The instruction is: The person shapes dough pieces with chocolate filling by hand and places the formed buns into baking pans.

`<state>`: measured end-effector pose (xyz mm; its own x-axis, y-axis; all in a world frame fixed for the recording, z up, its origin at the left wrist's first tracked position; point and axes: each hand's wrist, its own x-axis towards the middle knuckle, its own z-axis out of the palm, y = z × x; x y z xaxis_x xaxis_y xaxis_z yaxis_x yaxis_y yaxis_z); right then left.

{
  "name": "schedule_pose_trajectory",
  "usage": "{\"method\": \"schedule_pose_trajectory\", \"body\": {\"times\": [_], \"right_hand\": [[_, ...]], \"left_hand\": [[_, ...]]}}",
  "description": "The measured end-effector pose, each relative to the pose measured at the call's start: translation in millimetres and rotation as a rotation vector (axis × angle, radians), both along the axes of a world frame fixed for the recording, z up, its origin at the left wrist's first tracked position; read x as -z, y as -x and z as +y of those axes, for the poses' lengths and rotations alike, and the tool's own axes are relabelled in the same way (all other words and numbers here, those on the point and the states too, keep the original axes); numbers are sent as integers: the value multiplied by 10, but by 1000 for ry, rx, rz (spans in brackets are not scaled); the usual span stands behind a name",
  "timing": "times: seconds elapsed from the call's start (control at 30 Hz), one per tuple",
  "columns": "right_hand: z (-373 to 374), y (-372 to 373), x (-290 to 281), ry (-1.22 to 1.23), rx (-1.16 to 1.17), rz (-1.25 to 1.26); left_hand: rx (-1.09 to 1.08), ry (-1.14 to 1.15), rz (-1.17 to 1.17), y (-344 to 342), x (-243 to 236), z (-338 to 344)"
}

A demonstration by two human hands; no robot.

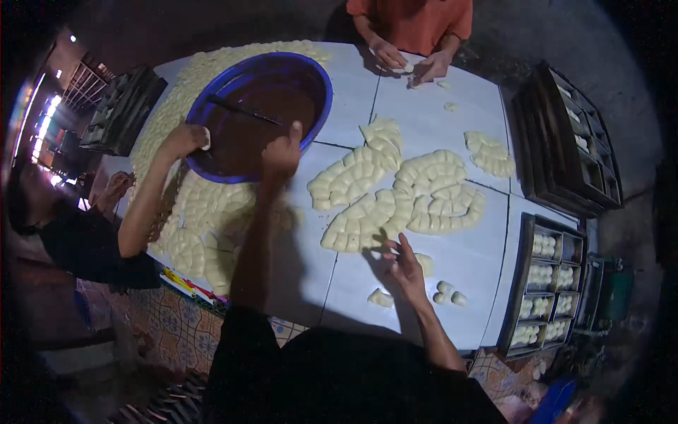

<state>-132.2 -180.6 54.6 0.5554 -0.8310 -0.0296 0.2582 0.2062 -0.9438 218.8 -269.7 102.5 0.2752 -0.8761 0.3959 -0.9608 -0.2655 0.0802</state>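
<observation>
My left hand (281, 154) is over the near right rim of a large blue basin (323, 106). One finger sticks up and the others are curled; what they hold, if anything, is hidden. Inside the basin lies a brown filling (275, 99), with a dark flat stick (244, 111) across it. My right hand (404, 267) hovers above the white table, fingers apart and holding nothing. Just beyond it are rows of cut, pale dough pieces (367, 219). Close to that hand lie a flat dough piece (424, 264), another piece (381, 297) and some small dough balls (449, 293).
At left, a co-worker's hand (185, 141) holds a pale dough piece (206, 138) at the basin. Across the table, another person's hands (413, 67) work dough. A divided tray (544, 283) of dough balls and stacked trays (568, 141) stand at right. More dough covers the left side.
</observation>
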Motion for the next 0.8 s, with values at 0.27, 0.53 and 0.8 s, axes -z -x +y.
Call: {"method": "schedule_pose_trajectory", "body": {"times": [0.27,0.53,0.8], "right_hand": [[-50,-77,93,-702,106,-267],[340,447,-176,712,239,555],[476,944,-381,509,365,251]], "left_hand": [[41,-120,2215,1924,60,1120],[237,-162,1542,2511,58,1578],[439,-191,1725,2928,147,1758]]}}
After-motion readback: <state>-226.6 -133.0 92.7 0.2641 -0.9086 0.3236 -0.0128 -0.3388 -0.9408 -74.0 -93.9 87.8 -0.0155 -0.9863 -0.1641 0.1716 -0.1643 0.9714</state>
